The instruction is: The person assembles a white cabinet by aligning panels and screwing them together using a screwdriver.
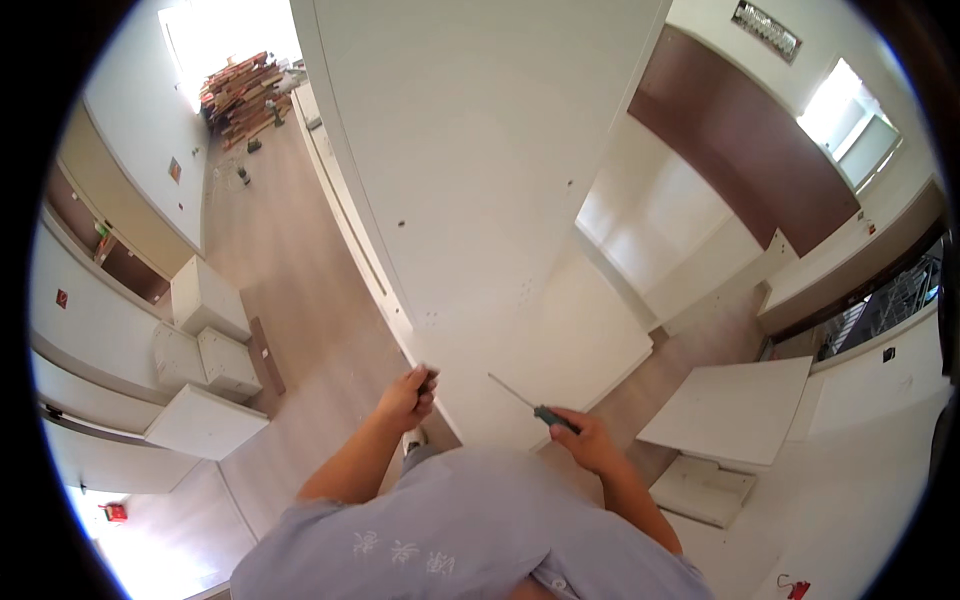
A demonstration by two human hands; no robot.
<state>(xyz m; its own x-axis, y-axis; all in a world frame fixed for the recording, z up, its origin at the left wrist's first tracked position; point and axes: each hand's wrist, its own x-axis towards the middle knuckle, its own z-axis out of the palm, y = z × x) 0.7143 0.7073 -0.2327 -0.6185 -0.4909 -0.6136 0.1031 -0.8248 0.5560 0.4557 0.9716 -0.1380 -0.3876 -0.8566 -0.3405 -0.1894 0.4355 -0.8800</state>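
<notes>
Extending ahead and left from the right hand, wrapped around the partly hidden green handle, the screwdriver should prove light and rigid, best held there. Left of its slim shaft, the left hand pinches a small dark item, too covered for me to identify.

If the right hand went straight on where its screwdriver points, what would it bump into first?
Most likely the big white panel: the screwdriver in the right hand points forward and leftward across it, though one view leaves the depth unclear.
</notes>
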